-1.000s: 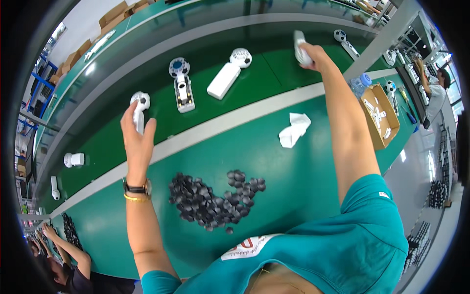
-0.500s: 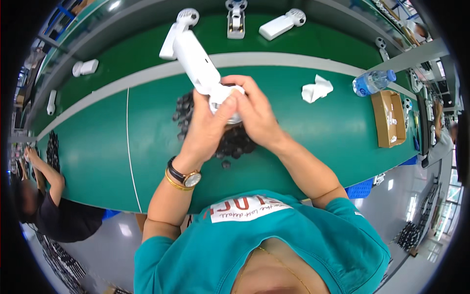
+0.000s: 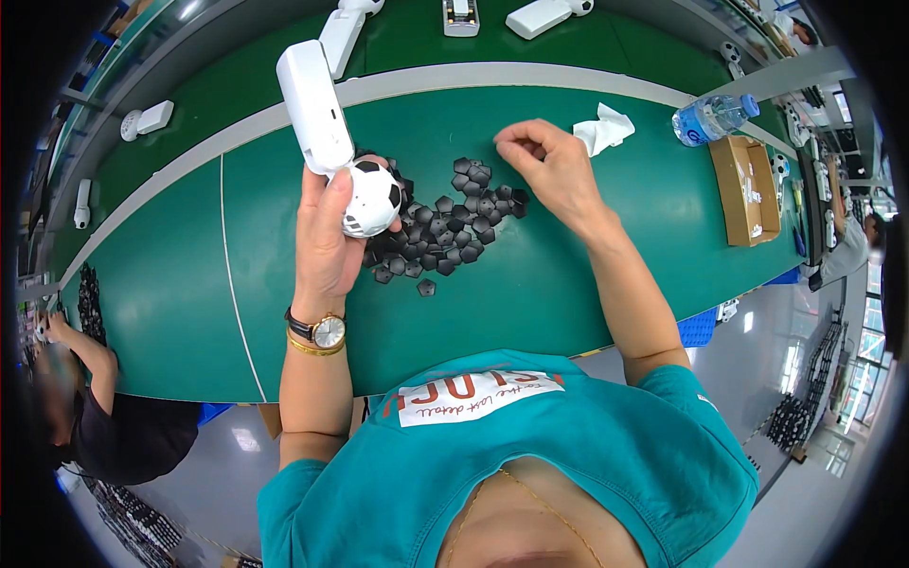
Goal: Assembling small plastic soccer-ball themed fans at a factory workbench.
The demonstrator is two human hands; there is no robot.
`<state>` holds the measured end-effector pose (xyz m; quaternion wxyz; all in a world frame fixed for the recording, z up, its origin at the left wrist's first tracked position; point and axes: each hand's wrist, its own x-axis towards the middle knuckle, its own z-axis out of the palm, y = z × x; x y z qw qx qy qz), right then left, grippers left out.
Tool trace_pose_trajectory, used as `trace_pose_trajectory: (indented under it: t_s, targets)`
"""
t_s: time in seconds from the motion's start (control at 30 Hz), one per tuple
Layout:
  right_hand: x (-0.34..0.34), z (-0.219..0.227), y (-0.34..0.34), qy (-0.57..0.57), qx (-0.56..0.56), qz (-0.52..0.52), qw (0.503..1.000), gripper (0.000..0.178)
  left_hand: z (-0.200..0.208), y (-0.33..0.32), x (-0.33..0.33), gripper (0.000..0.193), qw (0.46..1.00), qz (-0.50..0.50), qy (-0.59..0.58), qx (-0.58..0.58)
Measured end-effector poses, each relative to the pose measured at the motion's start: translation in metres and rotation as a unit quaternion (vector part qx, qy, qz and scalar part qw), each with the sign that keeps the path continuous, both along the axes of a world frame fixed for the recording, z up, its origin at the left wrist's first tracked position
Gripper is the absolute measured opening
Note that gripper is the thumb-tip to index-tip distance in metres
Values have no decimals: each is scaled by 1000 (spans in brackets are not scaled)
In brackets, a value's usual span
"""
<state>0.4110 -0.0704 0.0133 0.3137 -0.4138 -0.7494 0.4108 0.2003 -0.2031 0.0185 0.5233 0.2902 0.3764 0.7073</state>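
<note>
My left hand [image 3: 324, 246] is closed around the lower end of a white handheld device [image 3: 314, 109], whose long body tilts up and to the left. Its round head [image 3: 372, 201] is patterned like a football, white with black pentagons, and is turned upward beside my thumb. Just right of it, a loose pile of small black pentagon pieces [image 3: 445, 232] lies on the green table [image 3: 492, 322]. My right hand [image 3: 557, 175] hovers past the pile's upper right edge. Its fingers are curled and pinched together; whatever is between them, if anything, cannot be made out.
A crumpled white tissue [image 3: 603, 129] lies beyond my right hand. Farther right are a water bottle [image 3: 705, 121] and a cardboard box [image 3: 738, 218] with small white parts. Similar white devices [image 3: 538, 17] rest on the raised strip behind. Another person [image 3: 123, 431] sits at left.
My right hand has come off the device and moved right. My left hand has carried the device left, and its football head now shows. More of the black pile is uncovered.
</note>
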Motion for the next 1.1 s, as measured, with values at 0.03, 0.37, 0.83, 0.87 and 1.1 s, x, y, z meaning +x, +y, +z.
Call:
trace_pose_trajectory:
  t_s: [0.03, 0.37, 0.83, 0.87, 1.1]
  targets:
    - [1, -2, -1, -31, 17, 20, 999, 16, -1, 0, -1, 44, 1000, 3, 1, -2]
    - [-24, -7, -2, -164, 201, 78, 963, 13, -2, -2, -1, 40, 999, 30, -4, -11]
    - [-70, 35, -41, 125, -133, 166, 969, 13, -4, 0, 2, 36, 997, 70, 33, 3]
    - [-75, 34, -46, 132, -134, 171, 967, 13, -5, 0, 3, 37, 995, 85, 46, 4]
    - [-84, 29, -55, 118, -106, 158, 975, 14, -14, 1, 2, 42, 985, 135, 108, 8]
